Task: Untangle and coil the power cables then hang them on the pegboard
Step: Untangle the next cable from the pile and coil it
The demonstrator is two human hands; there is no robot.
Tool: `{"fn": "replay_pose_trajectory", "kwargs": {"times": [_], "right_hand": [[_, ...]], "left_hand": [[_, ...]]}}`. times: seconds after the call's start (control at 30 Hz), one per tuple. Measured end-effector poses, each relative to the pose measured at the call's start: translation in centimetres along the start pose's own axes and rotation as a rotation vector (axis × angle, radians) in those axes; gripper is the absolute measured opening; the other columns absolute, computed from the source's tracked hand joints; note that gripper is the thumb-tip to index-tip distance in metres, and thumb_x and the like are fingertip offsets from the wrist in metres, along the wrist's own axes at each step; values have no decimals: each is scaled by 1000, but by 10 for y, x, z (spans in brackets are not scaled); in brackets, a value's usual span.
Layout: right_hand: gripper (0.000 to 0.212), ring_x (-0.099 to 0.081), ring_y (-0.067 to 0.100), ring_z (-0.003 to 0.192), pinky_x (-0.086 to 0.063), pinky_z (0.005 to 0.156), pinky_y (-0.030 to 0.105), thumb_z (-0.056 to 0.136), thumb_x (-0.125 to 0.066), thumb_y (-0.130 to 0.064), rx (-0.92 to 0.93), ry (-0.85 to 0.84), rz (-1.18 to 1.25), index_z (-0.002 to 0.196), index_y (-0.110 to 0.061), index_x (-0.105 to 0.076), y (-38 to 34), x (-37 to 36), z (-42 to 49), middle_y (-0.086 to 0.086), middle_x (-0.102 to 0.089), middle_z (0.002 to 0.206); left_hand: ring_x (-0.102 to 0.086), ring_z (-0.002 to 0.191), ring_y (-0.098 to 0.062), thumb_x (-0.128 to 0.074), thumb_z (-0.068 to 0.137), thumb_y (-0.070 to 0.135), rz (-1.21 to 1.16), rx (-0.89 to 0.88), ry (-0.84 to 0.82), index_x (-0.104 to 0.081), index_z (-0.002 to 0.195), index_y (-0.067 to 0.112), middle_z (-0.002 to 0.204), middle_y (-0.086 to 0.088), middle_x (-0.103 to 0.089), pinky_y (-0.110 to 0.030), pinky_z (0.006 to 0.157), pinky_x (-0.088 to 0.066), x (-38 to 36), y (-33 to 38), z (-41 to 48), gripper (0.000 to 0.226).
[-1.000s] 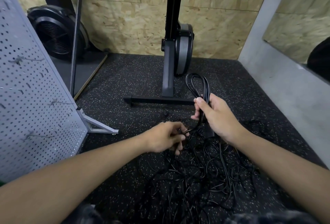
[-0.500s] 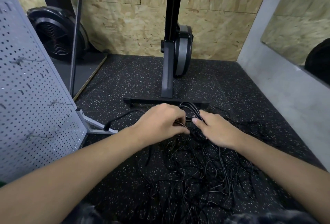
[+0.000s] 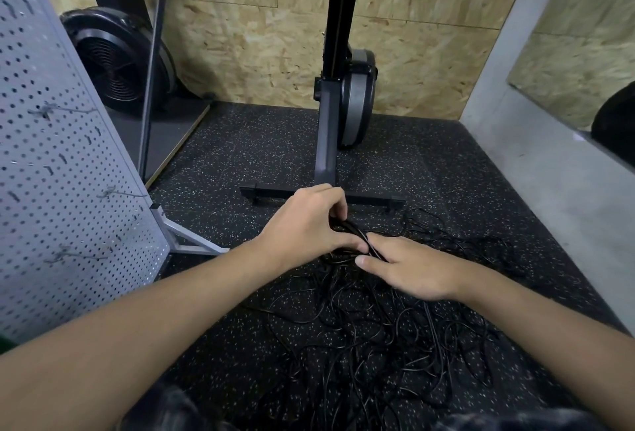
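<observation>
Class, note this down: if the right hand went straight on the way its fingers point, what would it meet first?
The left hand, probably: the right hand points leftward at its thumb, with the cable bundle gripped between them.

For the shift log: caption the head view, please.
Left hand and right hand grip a cable bundle over tangled cables on the floor, pegboard at left.

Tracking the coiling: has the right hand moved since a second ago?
Yes: the right hand has dropped nearer the camera, away from the base bar, onto the cables.
</observation>
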State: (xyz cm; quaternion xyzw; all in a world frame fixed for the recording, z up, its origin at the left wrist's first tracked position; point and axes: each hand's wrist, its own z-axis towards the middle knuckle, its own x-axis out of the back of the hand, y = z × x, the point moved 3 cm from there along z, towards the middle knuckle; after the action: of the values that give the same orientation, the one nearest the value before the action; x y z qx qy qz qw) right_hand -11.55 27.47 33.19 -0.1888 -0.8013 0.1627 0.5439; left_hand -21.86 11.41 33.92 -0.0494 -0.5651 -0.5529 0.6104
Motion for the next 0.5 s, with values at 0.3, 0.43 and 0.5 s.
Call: {"fn": "replay_pose_trajectory", "kwargs": {"times": [0.3,0.43,0.5], "right_hand": [[28,-73,8,80,-56,91,50,110,-43,-43,7,135,135,96,-21,-54,15,13,-2,-6,-65,90],[34,-74,6,82,-54,84,33,110,-42,-41,-32,183,189,94,-14,-53,20,18,-2,-6,-63,86],[33,-72,9,81,-50,73,20,111,-43,-37,-34,213,241,95,-11,-54,21,18,0,-2,-61,83]], "left_hand": [[-69,93,0,-67,100,43,-217,211,-98,-71,108,25,100,13,-74,-23,87,-56,5,-33,-1,20],[-69,89,6,-64,104,24,-327,304,-160,-73,105,22,94,17,-76,-20,83,-50,-1,-46,-5,10],[-71,92,4,-64,104,21,-349,317,-133,-75,102,21,94,14,-78,-25,89,-52,-3,-46,-5,12]]}}
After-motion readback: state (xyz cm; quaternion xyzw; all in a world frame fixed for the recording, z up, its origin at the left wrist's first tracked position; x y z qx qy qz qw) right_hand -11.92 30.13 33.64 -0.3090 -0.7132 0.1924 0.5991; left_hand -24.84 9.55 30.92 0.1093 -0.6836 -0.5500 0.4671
